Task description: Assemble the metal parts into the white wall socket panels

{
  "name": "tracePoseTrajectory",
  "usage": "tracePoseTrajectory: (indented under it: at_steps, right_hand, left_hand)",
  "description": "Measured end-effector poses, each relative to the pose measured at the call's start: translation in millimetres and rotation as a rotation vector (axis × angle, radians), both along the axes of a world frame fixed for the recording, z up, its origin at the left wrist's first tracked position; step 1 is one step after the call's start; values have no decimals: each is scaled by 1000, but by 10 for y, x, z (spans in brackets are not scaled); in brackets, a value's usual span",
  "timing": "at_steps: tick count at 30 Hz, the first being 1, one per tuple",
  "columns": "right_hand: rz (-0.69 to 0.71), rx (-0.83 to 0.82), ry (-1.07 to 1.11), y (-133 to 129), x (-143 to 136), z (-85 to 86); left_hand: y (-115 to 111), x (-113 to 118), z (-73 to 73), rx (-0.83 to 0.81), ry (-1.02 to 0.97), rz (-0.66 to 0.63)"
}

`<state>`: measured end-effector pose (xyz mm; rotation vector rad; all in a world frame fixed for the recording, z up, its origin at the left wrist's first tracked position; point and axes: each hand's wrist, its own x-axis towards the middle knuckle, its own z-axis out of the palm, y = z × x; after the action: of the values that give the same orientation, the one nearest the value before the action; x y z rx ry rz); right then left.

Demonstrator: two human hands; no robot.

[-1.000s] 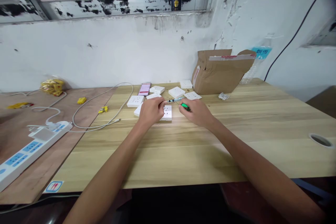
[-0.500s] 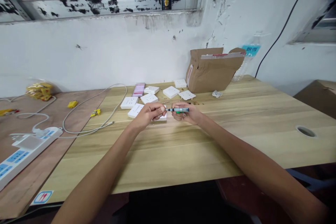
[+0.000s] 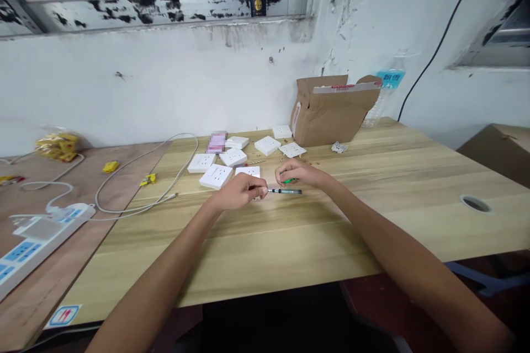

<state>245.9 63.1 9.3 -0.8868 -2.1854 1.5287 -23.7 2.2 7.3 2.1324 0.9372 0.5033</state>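
Observation:
My left hand [image 3: 242, 190] pinches the thin metal end of a voltage tester screwdriver [image 3: 285, 191], whose translucent, dark-ended handle points right, just above the wooden table. My right hand [image 3: 301, 172] is beside and slightly beyond the handle, apart from it. Its fingers curl around a small green thing [image 3: 290, 180], mostly hidden and too small to name. A white wall socket [image 3: 248, 171] lies partly behind my left hand. Close by are more white sockets, such as one [image 3: 216, 176] to the left. Another thin screwdriver [image 3: 253, 163] lies behind my hands.
A brown cardboard box [image 3: 331, 116] stands at the back right, with a plastic bottle [image 3: 383, 94] behind it. A socket back part [image 3: 339, 147] lies in front. At left are a white cable [image 3: 141, 209], a power strip [image 3: 45, 242] and yellow pieces [image 3: 148, 179].
My right hand has let go of the screwdriver's handle and moved slightly up from it. My left hand has lowered toward the table, still pinching the metal end.

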Motion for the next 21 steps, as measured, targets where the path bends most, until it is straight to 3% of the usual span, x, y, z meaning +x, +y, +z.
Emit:
tracePoseTrajectory:
  at_steps: [5,11,13,16,21]
  right_hand:
    - [23,380,-200,-50,33,107]
    - [-239,835,-519,-326,-156,153]
    - [-340,875,-523,-372,-248,113]
    - [-460,809,-490,-377,-348,47]
    - [-532,653,-377,-357,-402,-18]
  left_hand:
    - [17,-9,-34,188,95,108]
    - [24,40,-75,436,231,363]
    - [29,74,-112,464,226,474]
    - [33,131,-173,456,176,600]
    - [53,187,-241,385,34,686]
